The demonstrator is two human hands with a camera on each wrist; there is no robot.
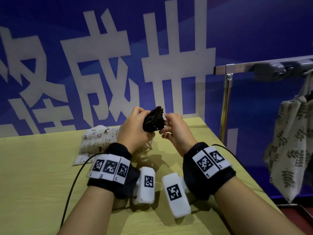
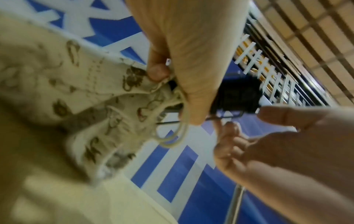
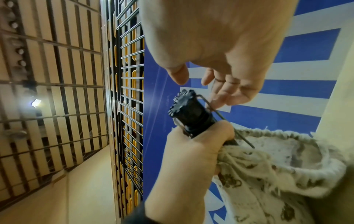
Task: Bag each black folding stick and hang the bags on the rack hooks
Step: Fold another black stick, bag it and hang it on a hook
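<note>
A: Item one, black folding stick (image 1: 153, 120)?
B: Held in the air above the desk's (image 1: 42, 180) far edge. Long axis roughly upright; capped end up, lower end in the mouth of a cream printed drawstring bag (image 3: 272, 171).
A: Grips?
B: Left hand (image 1: 133, 129) clenched round the stick's shaft and the gathered bag mouth together. Right hand (image 1: 176, 131) released, fingers loosely spread just beside the stick's upper end, touching a thin wire loop (image 3: 210, 106) on it.
A: Writing?
B: Large white Chinese characters on the blue banner (image 1: 254, 31) behind; "成" and "世" legible. Square coded markers on both wristbands.
A: Surroundings?
B: A second printed bag (image 1: 96, 141) lies flat near the far edge. A metal rack (image 1: 237, 68) stands off the right edge, with leaf-print bags (image 1: 288, 150) hanging from its hooks.
</note>
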